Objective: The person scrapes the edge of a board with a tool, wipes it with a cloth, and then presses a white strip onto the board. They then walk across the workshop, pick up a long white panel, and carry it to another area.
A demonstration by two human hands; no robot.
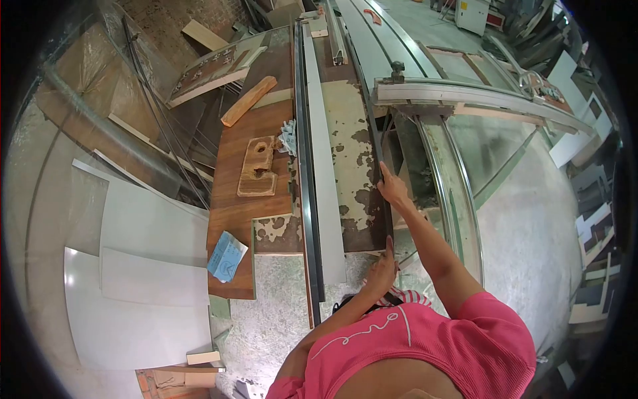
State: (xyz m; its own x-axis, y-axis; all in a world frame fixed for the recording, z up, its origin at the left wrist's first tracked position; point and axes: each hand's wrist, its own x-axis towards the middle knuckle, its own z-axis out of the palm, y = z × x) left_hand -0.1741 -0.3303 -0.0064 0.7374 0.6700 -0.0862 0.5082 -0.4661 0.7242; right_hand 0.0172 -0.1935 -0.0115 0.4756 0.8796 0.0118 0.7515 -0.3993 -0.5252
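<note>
Dark strip (387, 216) lies along right edge of worktop (362, 241), long axis running away from body; left hand (381, 273) at near end, right hand (395, 189) farther up; index fingers extended, grip unclear.

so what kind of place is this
Most likely a woodworking or panel-cutting workshop. It shows in the grooved metal machine table with a long crosscut fence, the large white panels at the left, and the rough wood block on the brown work surface.
</note>
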